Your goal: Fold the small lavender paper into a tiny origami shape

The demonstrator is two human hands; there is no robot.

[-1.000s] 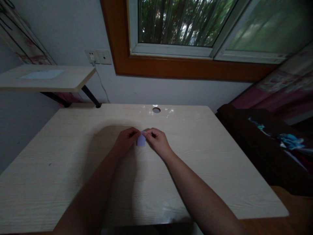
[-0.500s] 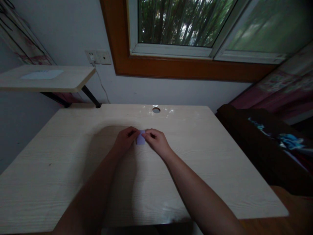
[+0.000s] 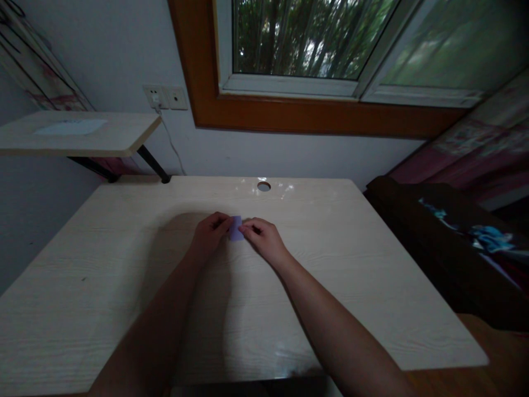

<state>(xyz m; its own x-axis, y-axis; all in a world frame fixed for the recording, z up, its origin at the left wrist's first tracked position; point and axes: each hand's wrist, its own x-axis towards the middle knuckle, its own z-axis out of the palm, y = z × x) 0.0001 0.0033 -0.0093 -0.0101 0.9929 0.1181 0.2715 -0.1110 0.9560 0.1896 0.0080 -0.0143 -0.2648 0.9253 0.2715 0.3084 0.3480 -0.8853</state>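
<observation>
Between my hands, over the middle of the desk (image 3: 330,286), is a small purple piece of paper (image 3: 236,229). My left hand (image 3: 210,231) pinches its left edge between thumb and fingers. From the other side, my right hand (image 3: 264,236) grips the right edge with thumb and forefinger. The paper looks flat and a little tilted; folds in it are too small to make out. Both forearms reach in from the near edge, and a shadow falls around the left one.
A raised shelf (image 3: 144,138) on black legs stands at the back left with a white sheet (image 3: 70,127) on it. A round cable hole (image 3: 264,186) lies near the back edge. Right of the desk is a dark brown piece of furniture (image 3: 438,242) with blue patterned cloth.
The purple paper has shifted slightly left and up, and it tilts a little more. My left hand has moved slightly left; my right hand stays almost where it was.
</observation>
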